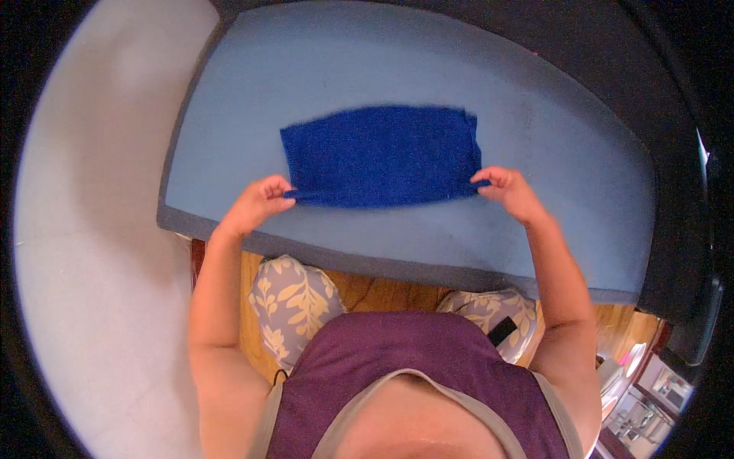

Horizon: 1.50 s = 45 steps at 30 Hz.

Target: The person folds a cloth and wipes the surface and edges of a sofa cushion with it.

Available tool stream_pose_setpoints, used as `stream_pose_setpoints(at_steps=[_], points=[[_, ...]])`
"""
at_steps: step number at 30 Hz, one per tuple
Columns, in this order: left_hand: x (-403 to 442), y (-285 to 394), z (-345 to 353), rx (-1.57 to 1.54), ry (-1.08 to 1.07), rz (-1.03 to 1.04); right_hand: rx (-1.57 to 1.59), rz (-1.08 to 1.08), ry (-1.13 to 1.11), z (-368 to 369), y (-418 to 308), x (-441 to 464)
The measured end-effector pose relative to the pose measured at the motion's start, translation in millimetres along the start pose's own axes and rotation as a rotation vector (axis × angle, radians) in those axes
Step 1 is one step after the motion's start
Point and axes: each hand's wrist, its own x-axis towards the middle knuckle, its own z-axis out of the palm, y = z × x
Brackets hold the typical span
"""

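Note:
A dark blue folded cloth (382,157) lies on the light blue padded surface (367,57), its long side running left to right. My left hand (264,203) pinches the cloth's near left corner between thumb and fingers. At the near right corner, my right hand (505,191) pinches the cloth in the same way. The near edge is held between both hands. A layered fold shows along the right side of the cloth.
A dark grey border (367,271) edges the padded surface. A pale wall (99,191) stands at the left. Below are a wooden floor (382,294) and my patterned trouser legs (294,302). A black object (502,332) lies on the right leg. Several household items are at the lower right.

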Motion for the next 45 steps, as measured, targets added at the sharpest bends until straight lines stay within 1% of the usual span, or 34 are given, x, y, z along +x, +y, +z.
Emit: stream_pose_setpoints(at_steps=[1, 3, 4, 5, 6, 7, 8, 9, 10, 11, 12, 13, 16, 17, 19, 20, 22, 24, 26, 28, 29, 30, 31, 32, 33, 34, 35, 36, 37, 38, 39, 41, 42, 45], points=[[1.4, -1.0, -1.8, -0.004, -0.004, -0.004, 0.015, 0.039, -0.028, 0.2, -2.0, -4.4], [4.2, 4.2, -6.5, -0.128, 0.112, -0.022, 0.036, 0.091, -0.053, 0.3, -1.4, -6.5], [11.2, 12.6, -10.3, -0.125, 0.108, -0.023, 0.154, 0.087, 0.065, -4.8, -2.0, 8.3], [24.1, 24.0, -15.5, -0.179, 0.211, -0.030, 0.270, 0.078, 0.183, -10.0, -3.6, 23.8], [34.5, 32.4, -18.3, -0.234, 0.316, -0.036, 0.269, 0.072, 0.184, -12.2, -6.5, 35.4], [41.7, 36.2, -17.2, -0.235, 0.321, -0.030, 0.274, 0.112, 0.285, -13.7, -10.8, 45.7], [49.1, 36.9, -14.4, -0.131, 0.427, -0.049, 0.280, 0.153, 0.385, -15.7, -13.0, 54.2], [53.7, 33.4, -12.2, -0.026, 0.530, -0.069, 0.280, 0.148, 0.385, -16.4, -0.1, 62.8], [58.8, 14.0, -13.4, -0.025, 0.530, -0.067, -0.048, 0.116, 0.486, -14.5, 22.9, 71.2], [66.2, -16.6, -16.9, 0.127, 0.587, -0.058, -0.379, 0.082, 0.580, -13.7, 36.2, 75.6], [65.9, -18.0, -13.6, 0.280, 0.641, -0.051, -0.380, 0.083, 0.580, -12.0, 35.8, 75.7], [59.8, -21.5, -10.4, 0.215, 0.565, -0.092, -0.431, 0.157, 0.549, -8.1, 36.0, 75.8], [54.7, -20.8, 10.8, 0.190, 0.622, -0.187, -0.530, 0.280, 0.516, 6.7, 13.8, 81.6], [57.8, -25.1, 13.9, 0.189, 0.622, -0.188, -0.580, 0.319, 0.521, 11.5, 3.9, 83.8], [68.4, -28.9, 19.2, 0.339, 0.704, -0.088, -0.624, 0.296, 0.564, 20.8, 1.3, 90.0], [70.4, -31.0, 19.8, 0.334, 0.710, -0.085, -0.666, 0.276, 0.607, 23.5, 1.3, 92.3], [68.7, -16.8, 22.4, 0.079, 0.665, -0.202, -0.678, 0.262, 0.595, 22.0, 8.9, 99.9], [69.4, -7.7, 24.8, 0.013, 0.661, -0.245, -0.686, 0.257, 0.586, 19.5, 7.8, 105.4], [70.9, -8.8, 24.8, -0.050, 0.650, -0.289, -0.611, 0.274, 0.387, 17.7, -1.4, 107.8], [77.3, -26.6, 22.7, 0.002, 0.579, -0.125, -0.554, 0.240, 0.400, 18.3, 16.5, 111.6], [81.6, -36.5, 24.1, 0.002, 0.583, -0.122, -0.502, 0.204, 0.411, 18.3, 26.0, 115.0], [86.7, -48.4, 25.8, 0.016, 0.659, 0.036, -0.503, 0.198, 0.410, 20.2, 23.9, 113.3], [86.0, -47.1, 28.5, 0.029, 0.730, 0.193, -0.442, 0.091, 0.479, 24.5, 20.2, 106.1], [84.5, -45.4, 29.5, 0.028, 0.730, 0.192, -0.379, -0.014, 0.547, 28.2, 16.5, 98.1], [75.5, -24.5, 35.0, 0.340, 0.778, 0.276, -0.381, -0.013, 0.547, 30.7, 8.8, 90.5], [69.0, -10.2, 39.3, 0.654, 0.814, 0.359, -0.637, -0.169, 0.477, 32.9, -0.9, 83.6], [66.0, -5.3, 40.7, 0.652, 0.817, 0.363, -0.892, -0.330, 0.399, 33.3, -6.9, 80.2], [64.0, -1.1, 40.4, 0.771, 0.724, 0.322, -0.894, -0.337, 0.401, 32.2, -7.6, 81.7], [63.2, 1.2, 39.9, 0.887, 0.629, 0.279, -0.888, -0.307, 0.273, 31.9, -7.4, 83.5], [64.7, 3.7, 38.2, 0.888, 0.638, 0.282, -0.879, -0.277, 0.147, 31.8, -8.7, 84.9], [67.0, 6.5, 35.8, 0.948, 0.575, 0.307, -0.919, -0.213, 0.129, 33.4, -22.0, 83.5], [69.7, 10.2, 35.3, 1.038, 0.498, 0.343, -0.997, -0.212, 0.094, 35.5, -20.1, 91.9], [69.6, 7.6, 33.4, 1.040, 0.502, 0.344, -1.074, -0.200, 0.055, 36.5, -22.3, 93.2], [66.4, 1.7, 17.7, 0.947, 0.402, 0.365, -1.012, -0.220, 0.022, 26.7, -29.6, 86.8]])
